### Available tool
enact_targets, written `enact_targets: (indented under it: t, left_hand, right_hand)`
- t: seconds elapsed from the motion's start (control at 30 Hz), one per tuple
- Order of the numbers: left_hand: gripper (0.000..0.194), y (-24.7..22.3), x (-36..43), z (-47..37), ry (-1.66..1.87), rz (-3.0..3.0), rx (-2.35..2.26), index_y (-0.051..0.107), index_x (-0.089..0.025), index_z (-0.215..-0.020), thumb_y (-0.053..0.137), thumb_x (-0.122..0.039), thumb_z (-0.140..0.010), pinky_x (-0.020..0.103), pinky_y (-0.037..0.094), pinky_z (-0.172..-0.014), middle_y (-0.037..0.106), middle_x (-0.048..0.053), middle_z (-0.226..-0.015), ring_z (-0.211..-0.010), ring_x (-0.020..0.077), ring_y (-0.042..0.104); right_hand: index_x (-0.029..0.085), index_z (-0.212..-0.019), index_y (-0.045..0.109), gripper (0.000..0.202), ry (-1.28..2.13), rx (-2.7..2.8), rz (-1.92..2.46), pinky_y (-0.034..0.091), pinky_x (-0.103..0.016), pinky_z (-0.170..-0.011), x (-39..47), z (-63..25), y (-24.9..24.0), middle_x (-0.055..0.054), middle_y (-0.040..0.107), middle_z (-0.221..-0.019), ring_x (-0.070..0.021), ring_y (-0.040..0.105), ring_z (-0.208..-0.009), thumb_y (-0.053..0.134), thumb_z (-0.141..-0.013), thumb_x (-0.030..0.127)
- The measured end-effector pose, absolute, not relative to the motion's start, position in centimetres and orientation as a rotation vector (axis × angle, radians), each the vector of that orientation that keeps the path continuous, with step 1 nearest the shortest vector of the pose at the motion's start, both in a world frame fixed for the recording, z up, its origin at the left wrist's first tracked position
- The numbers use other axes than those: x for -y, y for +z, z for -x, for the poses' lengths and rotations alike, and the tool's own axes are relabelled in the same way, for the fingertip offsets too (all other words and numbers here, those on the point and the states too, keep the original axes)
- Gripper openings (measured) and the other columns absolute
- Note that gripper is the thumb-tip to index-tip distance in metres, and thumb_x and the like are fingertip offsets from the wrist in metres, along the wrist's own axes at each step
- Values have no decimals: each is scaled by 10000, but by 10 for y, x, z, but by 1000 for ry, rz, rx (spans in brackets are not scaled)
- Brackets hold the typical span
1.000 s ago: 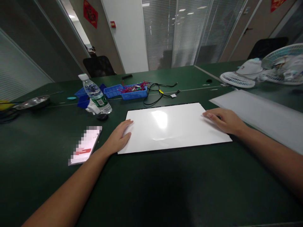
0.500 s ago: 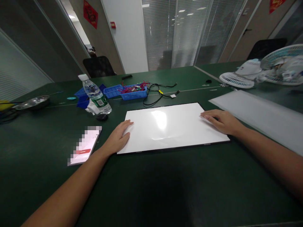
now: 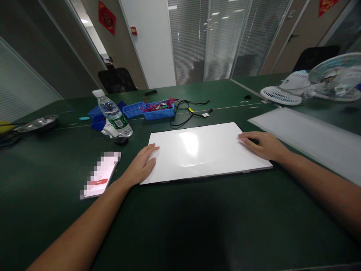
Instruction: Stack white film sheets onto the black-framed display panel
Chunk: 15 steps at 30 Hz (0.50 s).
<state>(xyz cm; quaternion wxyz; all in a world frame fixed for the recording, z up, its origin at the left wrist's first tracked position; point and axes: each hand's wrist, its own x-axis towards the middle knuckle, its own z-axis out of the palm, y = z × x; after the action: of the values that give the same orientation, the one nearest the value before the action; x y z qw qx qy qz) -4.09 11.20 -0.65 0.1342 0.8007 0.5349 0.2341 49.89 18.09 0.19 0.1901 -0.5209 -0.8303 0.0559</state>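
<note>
A glossy white rectangular panel (image 3: 194, 154) with a thin dark edge lies flat on the green table. Its surface reflects a bright light, and faint ripples show near the front. My left hand (image 3: 142, 164) rests over the panel's left edge, with fingers stretched onto the white face and the thumb apart. At the right edge, my right hand (image 3: 261, 145) lies on the panel with its fingers extended toward the middle. Its thumb sits close beneath the index finger. Neither hand is wrapped round anything.
Left of the panel are a phone (image 3: 101, 177), a black mouse (image 3: 121, 140) and a water bottle (image 3: 114, 114). Behind lie blue trays (image 3: 160, 114) with red wires and a black cable (image 3: 180, 122). A translucent sheet (image 3: 310, 137) and fan parts (image 3: 282, 95) are at right.
Both hands stay on the panel with almost no movement. The whole view has shifted very slightly.
</note>
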Motion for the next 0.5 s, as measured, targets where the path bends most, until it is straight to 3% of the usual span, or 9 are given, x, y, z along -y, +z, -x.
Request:
enact_targets:
  t: [0.23, 0.37, 0.5]
  left_hand:
    - [553, -6, -113, 41, 651, -2341, -1558, 558, -163, -1476, 462, -414, -993, 563, 320, -1266, 478, 183, -1611, -1515, 332, 433]
    - [558, -6, -112, 39, 618, -2345, -1584, 548, -169, -1485, 456, -399, -985, 574, 311, -1271, 475, 173, -1616, -1530, 334, 413]
    - [580, -4, -110, 37, 567, -2349, -1603, 538, -130, -1495, 438, -398, -989, 551, 287, -1289, 455, 192, -1625, -1546, 330, 388]
  right_hand:
    - [230, -1254, 758, 507, 102, 2333, 1520, 557, -479, -979, -179, -496, 6, -52, 728, -1283, -282, 687, -1125, 442, -1043, 566]
    - [225, -1293, 735, 538, 29, 2333, 1584, 526, -434, -1027, -185, -502, 8, -58, 699, -1340, -265, 653, -1191, 397, -1051, 566]
    - [135, -1416, 658, 649, -137, 2220, 1815, 419, -519, -1145, -198, -524, 4, -171, 577, -1488, -360, 527, -1350, 398, -1023, 581]
